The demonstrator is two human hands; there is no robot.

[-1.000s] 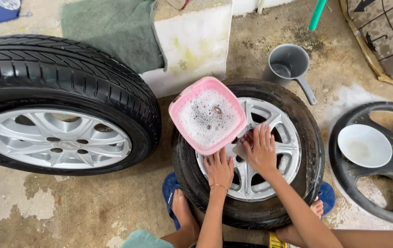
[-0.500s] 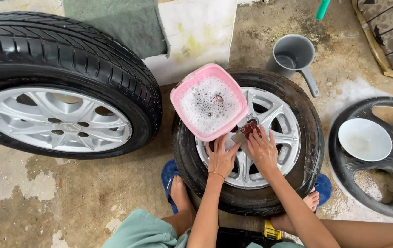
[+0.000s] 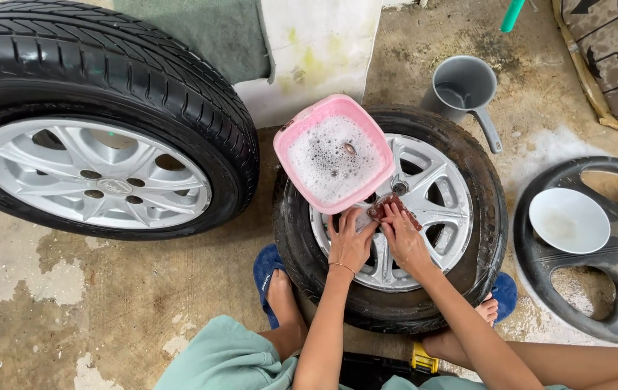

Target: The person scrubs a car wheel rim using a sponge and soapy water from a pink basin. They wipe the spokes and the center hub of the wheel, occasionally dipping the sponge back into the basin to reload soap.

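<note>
The right hand (image 3: 404, 242) pressed a small reddish-brown scouring pad (image 3: 390, 208) against the hub of the silver alloy rim (image 3: 435, 209), its fingers closed over the pad's near edge. The left hand (image 3: 350, 242) lay flat just beside it on the same hub, fingers spread and grasping nothing, with the fingertips touching the pad's left end. Both hands worked at the centre of the small wheel (image 3: 468, 173), which lay flat on the wet concrete floor (image 3: 106, 289) between the person's feet in blue sandals (image 3: 264, 271). A pink square tub of soapy water (image 3: 334, 155) rested on the upper left of that wheel, overlapping rim and tyre, just above the hands. By the look of it the scrubbing was in an early or middle stage: the spokes showed no coat of suds, only the hub was under the pad, and a good deal of the rim seemed left to do, though how clean it already was could not be judged. To the left lay a larger wheel (image 3: 99, 180) with a similar silver rim, untouched by either hand. Beyond the small wheel stood a grey dipper (image 3: 464, 87), and to the right a white bowl (image 3: 568, 220) sat on a black wheel cover (image 3: 612, 303).
</note>
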